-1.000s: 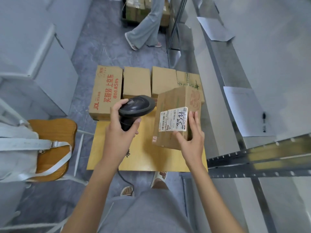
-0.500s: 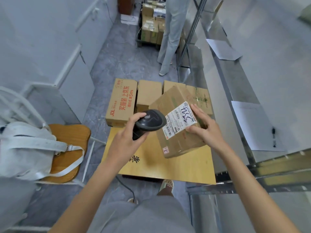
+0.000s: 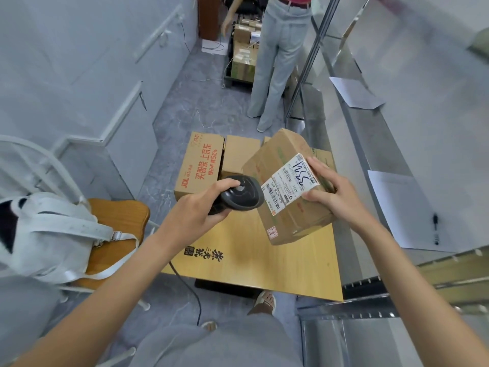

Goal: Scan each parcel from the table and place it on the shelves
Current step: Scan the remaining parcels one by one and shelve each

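Right hand (image 3: 334, 192) grips the tilted parcel (image 3: 288, 192); left hand (image 3: 195, 210) holds the scanner (image 3: 242, 196) beside its label (image 3: 289, 182).

Left hand (image 3: 194, 211) grips black scanner (image 3: 242, 196), head aimed at white label (image 3: 289, 185) on a tilted cardboard parcel (image 3: 288, 189). Right hand (image 3: 334, 193) holds parcel at its right side, lifted above the wooden table (image 3: 264, 258). Far end of table: row of boxes, red-printed box (image 3: 199, 165) leftmost. Right: metal shelves (image 3: 397, 160) with paper sheets and a pen (image 3: 435, 229). Left: chair (image 3: 119, 221) carrying a grey bag (image 3: 50, 234). Far: another person standing (image 3: 277, 62).
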Demonstrator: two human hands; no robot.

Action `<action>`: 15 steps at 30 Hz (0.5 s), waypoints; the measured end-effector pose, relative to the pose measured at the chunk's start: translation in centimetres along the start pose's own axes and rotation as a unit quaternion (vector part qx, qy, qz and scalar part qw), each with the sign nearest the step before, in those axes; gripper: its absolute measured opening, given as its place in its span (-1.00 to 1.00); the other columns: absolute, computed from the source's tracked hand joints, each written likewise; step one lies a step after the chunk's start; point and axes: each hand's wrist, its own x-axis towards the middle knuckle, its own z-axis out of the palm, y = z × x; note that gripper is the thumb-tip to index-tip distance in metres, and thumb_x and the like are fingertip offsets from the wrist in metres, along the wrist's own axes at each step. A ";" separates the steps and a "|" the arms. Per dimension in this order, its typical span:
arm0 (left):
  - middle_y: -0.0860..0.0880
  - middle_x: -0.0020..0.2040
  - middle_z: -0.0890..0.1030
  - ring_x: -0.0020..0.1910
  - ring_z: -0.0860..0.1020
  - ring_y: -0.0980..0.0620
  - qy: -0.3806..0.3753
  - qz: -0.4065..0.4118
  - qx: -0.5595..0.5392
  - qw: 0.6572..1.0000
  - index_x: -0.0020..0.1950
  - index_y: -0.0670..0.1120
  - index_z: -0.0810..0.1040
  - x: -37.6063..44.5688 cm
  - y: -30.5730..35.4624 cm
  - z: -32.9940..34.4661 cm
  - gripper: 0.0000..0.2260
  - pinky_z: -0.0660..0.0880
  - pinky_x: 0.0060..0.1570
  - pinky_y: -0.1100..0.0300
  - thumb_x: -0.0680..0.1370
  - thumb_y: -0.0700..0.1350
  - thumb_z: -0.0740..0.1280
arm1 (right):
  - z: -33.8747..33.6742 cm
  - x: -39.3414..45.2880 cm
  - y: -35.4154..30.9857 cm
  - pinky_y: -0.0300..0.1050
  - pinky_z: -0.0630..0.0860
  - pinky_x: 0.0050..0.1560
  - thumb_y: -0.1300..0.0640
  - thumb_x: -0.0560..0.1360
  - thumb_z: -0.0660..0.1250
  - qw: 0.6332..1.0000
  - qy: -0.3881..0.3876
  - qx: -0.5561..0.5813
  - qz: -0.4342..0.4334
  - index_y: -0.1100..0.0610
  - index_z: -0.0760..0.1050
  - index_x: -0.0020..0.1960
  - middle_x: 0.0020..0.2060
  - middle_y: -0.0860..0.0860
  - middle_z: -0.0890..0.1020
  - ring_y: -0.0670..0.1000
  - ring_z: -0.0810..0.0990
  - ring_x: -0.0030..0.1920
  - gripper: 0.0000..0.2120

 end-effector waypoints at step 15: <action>-0.11 0.15 0.70 -0.04 0.70 -0.04 0.006 0.019 -0.022 1.000 0.41 0.14 0.25 -0.1 0.1 -0.3 -0.36 0.58 -0.07 0.25 0.51 -0.23 0.52 | 0.0 -0.4 -0.6 -0.01 0.20 0.55 -0.02 0.26 0.47 1.000 0.019 0.009 -0.001 -0.16 0.36 0.51 0.51 -0.25 0.33 -0.24 0.25 0.50 -0.18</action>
